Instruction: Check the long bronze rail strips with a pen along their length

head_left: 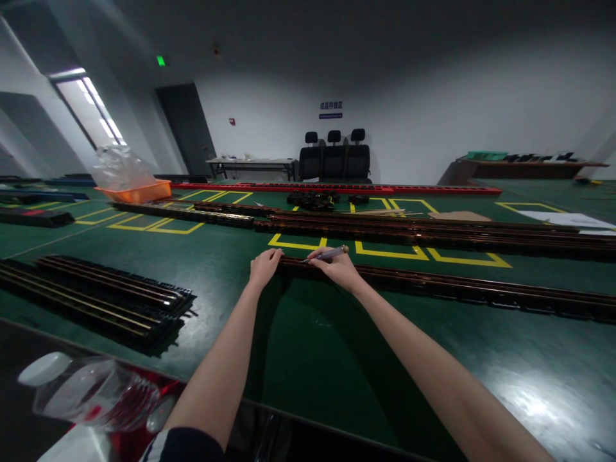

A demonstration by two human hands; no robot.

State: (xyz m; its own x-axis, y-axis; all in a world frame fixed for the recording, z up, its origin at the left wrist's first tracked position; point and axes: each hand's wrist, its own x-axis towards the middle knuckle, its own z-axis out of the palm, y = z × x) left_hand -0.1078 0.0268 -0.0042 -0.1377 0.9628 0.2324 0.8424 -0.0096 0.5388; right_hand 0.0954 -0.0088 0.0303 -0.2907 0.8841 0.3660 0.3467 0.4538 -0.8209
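A long dark rail (433,282) with copper-coloured strips lies across the green table, running from my hands to the right edge of view. My left hand (264,266) is closed at the rail's left end, fingertips gripping it. In my right hand (337,266) is a slim screwdriver (332,253) with a pale, see-through handle. Its thin tip points left and down onto the rail, close to my left fingers. Whether the tip touches a screw is too small to tell.
More dark rails (115,295) lie at the left, and a longer row of rails (409,226) crosses behind my hands. An orange basket (139,191) with a plastic bag, black parts (312,200) and a red rail (433,190) are farther back. A plastic bottle (91,391) is at the near left.
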